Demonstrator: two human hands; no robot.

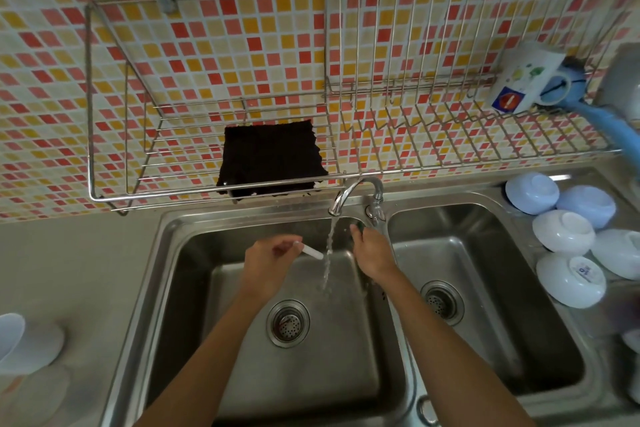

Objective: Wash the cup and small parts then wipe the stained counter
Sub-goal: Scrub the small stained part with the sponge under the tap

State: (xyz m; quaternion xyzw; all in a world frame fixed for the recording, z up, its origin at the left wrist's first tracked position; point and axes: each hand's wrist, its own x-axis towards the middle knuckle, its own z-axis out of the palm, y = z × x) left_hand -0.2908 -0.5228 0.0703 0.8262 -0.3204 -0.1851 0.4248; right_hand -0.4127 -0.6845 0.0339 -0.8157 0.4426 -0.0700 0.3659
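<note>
Over the left sink basin [180, 288], my left hand [268, 262] pinches a small white tube-shaped part [313, 252], whose tip touches the water stream [328, 253] from the tap [353, 194]. My right hand [372, 251] is just right of the stream, fingers curled around something small and dark near the tap's base; I cannot tell what it is. A white printed mug [526, 80] lies on its side on the wall rack [415, 135] at the right. A dark cloth [270, 156] hangs on the rack's left part.
The right basin [485, 340] sits beside the left one. Several white bowls [568, 256] lie upside down on the counter at the right. A blue brush handle [609, 125] pokes out by the mug. White dishes [24, 343] rest on the grey counter at the left.
</note>
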